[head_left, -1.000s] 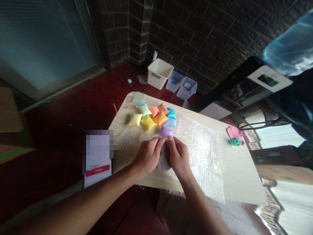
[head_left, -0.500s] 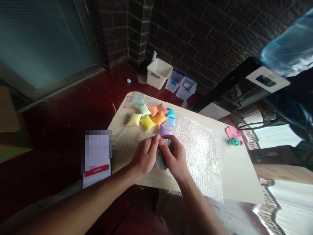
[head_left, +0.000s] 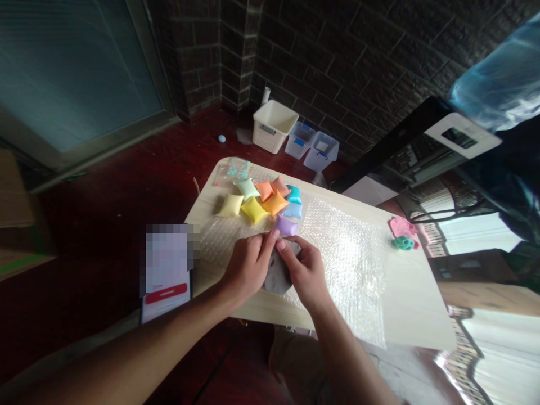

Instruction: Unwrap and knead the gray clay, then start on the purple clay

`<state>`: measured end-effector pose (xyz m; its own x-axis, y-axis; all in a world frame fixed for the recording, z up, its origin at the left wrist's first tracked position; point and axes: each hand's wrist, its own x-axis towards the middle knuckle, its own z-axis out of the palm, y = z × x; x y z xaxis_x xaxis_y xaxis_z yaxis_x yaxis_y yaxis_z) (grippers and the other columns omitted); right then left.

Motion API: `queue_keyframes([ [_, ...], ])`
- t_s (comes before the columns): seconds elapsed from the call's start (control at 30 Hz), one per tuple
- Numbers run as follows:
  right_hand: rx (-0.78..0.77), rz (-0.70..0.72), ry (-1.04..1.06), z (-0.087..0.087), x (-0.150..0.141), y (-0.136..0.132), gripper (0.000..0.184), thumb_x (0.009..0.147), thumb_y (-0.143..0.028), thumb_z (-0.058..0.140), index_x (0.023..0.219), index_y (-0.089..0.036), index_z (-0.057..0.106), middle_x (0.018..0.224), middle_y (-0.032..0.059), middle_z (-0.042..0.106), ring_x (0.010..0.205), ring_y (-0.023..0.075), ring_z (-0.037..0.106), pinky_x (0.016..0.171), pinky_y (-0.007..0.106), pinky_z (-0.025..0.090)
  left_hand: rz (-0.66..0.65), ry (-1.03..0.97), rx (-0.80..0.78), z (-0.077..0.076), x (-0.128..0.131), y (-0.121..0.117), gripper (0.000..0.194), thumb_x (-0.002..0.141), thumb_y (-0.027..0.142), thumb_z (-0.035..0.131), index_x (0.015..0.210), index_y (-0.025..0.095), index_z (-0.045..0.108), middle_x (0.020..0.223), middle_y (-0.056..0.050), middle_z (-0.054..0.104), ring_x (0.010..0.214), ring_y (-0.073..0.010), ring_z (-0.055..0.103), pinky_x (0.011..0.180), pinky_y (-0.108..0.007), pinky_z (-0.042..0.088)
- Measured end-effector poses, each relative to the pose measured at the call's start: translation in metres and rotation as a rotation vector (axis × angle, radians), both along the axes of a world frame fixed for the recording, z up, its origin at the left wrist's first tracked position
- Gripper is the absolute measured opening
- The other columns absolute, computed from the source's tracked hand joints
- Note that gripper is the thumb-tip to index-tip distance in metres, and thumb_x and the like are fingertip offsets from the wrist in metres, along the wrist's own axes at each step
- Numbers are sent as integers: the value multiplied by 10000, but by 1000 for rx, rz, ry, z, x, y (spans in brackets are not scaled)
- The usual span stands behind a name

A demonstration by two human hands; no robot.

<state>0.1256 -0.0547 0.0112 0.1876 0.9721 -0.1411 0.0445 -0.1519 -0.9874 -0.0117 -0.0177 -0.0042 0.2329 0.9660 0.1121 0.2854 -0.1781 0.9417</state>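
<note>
A rounded grey clay lump (head_left: 278, 277) with a few small dark spots is held between both hands, over the near part of the table. My left hand (head_left: 248, 261) is closed round its left side, thumb at the top edge. My right hand (head_left: 307, 267) grips the right side, with its thumb pressed on the upper face close to the left thumb. Some fingers are hidden beneath the lump. Just beyond my thumbs lies a purple pillow-shaped packet (head_left: 286, 225). Behind it are several similar packets, among them a yellow packet (head_left: 254, 210) and an orange packet (head_left: 275, 203).
Bubble wrap (head_left: 350, 264) spreads over the table (head_left: 415, 298). A pink piece (head_left: 403, 226) and a green piece (head_left: 404, 243) lie at the right edge. A clear bag (head_left: 237, 169) sits at the far left corner. Bins (head_left: 274, 126) stand on the floor beyond.
My right thumb has shifted left across the grey clay lump, toward my left thumb. More of the lump's face shows now. The packets have stayed in place.
</note>
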Motion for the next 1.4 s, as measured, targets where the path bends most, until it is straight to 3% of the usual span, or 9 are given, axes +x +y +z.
queue_keyframes([
  [0.23,51,7,-185,-2,4,-2,425,967,-556,667,770,-183,718,647,-5,568,594,141,436,529,271,335,-15,36,-1,0,-1,2,500,1091,463,428,714,187,605,631,-38,657,605,-175,608,614,-299,376],
  [0.4,28,-49,-141,-2,4,0,458,978,-566,644,726,-184,649,638,-16,516,603,137,413,528,264,321,-63,-48,-99,2,-1,2,475,1091,489,435,770,194,623,699,-21,670,673,-174,627,639,-285,398],
  [0.53,34,-80,-171,-3,3,1,485,1036,-588,524,777,-190,621,704,4,563,658,153,455,576,268,368,-110,-2,-40,-1,1,1,345,1068,413,515,831,197,641,753,-25,704,689,-177,640,647,-282,393],
  [0.67,42,-125,-275,-3,1,-1,512,1025,-590,555,696,-198,540,618,-26,443,588,130,342,515,281,259,-96,54,24,-1,2,0,355,1064,387,528,765,201,575,666,-10,638,612,-160,595,608,-283,355],
  [0.77,81,-153,-305,-3,1,-2,510,1035,-574,551,689,-199,535,614,-27,440,588,129,341,514,283,257,-97,14,16,-1,3,-1,371,1062,393,533,750,196,567,668,-10,631,632,-157,606,599,-268,376],
  [1.0,101,-161,-129,-4,4,1,403,990,-558,644,858,-181,705,725,14,654,661,152,567,595,250,467,-192,-210,-395,-5,5,-3,425,987,609,599,897,197,653,618,35,581,392,-122,538,322,-202,357],
  [1.07,56,-124,-9,-5,3,2,382,964,-566,680,947,-187,722,702,5,668,581,144,584,528,241,492,-160,-227,-358,-5,4,-1,412,992,586,608,865,196,645,609,34,575,398,-120,553,326,-193,389],
  [1.17,-71,-36,111,-4,0,0,462,939,-634,683,879,-176,690,536,-33,585,364,115,490,329,225,419,-116,-248,-324,-5,4,1,400,1000,580,606,870,202,636,589,34,584,382,-129,573,320,-196,412],
  [1.4,-34,-71,-96,2,-1,-2,532,944,-643,678,674,-198,568,447,-58,506,289,79,447,245,167,317,-45,-214,-301,-2,3,1,513,1027,648,506,799,202,615,534,51,495,321,-120,530,253,-191,365],
])
